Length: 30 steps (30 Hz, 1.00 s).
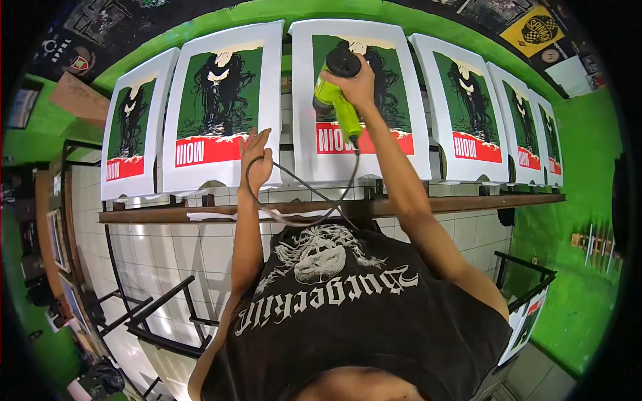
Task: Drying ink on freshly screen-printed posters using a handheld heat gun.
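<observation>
My right hand [358, 86] grips a lime-green heat gun [343, 113] with a black round end. It is held over the printed white fabric [301, 90] on the middle board, covering part of the green, black and red print. From its handle a dark cord [356, 170] drops and loops left across my left hand [257, 163]. That hand is open, its fingers extended over the lower right corner of the neighbouring printed white fabric [171, 120]. Whether its fingertips touch the cloth I cannot tell.
More boards with the same print on white fabric [466, 115] line up on both sides. A brown rail [481, 203] runs along their near edge, before my body. Black metal frames [165, 311] stand on the tiled floor [185, 255]. Stickers [534, 32] cover the dark surface beyond.
</observation>
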Each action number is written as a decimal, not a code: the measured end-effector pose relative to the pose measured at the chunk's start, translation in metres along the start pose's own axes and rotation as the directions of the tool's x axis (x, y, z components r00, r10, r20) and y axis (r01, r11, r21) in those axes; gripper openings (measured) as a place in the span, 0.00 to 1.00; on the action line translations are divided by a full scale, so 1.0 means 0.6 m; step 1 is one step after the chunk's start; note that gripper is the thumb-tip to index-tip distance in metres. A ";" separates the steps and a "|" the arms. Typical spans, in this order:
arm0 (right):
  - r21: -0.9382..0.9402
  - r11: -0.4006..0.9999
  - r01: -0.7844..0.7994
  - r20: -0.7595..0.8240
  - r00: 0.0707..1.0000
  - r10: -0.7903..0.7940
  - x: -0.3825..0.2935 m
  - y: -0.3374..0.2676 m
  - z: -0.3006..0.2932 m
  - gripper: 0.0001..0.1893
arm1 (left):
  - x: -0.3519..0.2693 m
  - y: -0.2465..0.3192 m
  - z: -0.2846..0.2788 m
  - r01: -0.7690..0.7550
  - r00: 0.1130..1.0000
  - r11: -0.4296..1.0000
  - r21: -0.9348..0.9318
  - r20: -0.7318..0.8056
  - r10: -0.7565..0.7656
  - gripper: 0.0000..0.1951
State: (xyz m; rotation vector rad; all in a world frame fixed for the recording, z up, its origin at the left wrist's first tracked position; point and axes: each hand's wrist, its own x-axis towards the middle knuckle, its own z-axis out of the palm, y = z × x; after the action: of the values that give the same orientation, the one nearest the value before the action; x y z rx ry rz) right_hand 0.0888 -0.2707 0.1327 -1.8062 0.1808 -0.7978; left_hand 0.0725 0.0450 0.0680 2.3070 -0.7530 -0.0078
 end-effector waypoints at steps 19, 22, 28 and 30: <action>-0.158 0.985 -0.066 -0.155 0.987 0.042 -0.065 -0.062 0.014 0.30 | 0.094 -0.023 0.111 -0.027 0.988 0.997 0.069 0.153 0.016 0.32; -0.027 0.996 -0.089 -0.125 0.989 0.085 -0.063 -0.044 -0.001 0.31 | 0.110 -0.004 0.127 -0.018 0.988 0.999 0.047 0.152 0.011 0.33; -0.073 0.995 -0.074 -0.083 0.994 0.068 -0.033 -0.024 -0.038 0.34 | 0.135 0.035 0.174 0.029 0.990 0.985 0.171 0.128 -0.051 0.34; 0.017 0.988 -0.153 -0.139 0.978 0.154 -0.017 -0.021 -0.046 0.32 | 0.143 0.045 0.194 0.027 0.990 0.983 0.181 0.132 -0.051 0.36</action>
State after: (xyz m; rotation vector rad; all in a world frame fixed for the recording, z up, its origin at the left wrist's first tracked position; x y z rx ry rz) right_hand 0.0615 -0.2825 0.1446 -1.7083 0.4044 -0.8140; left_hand 0.1054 -0.0877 0.0139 2.5121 -0.8049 -0.1209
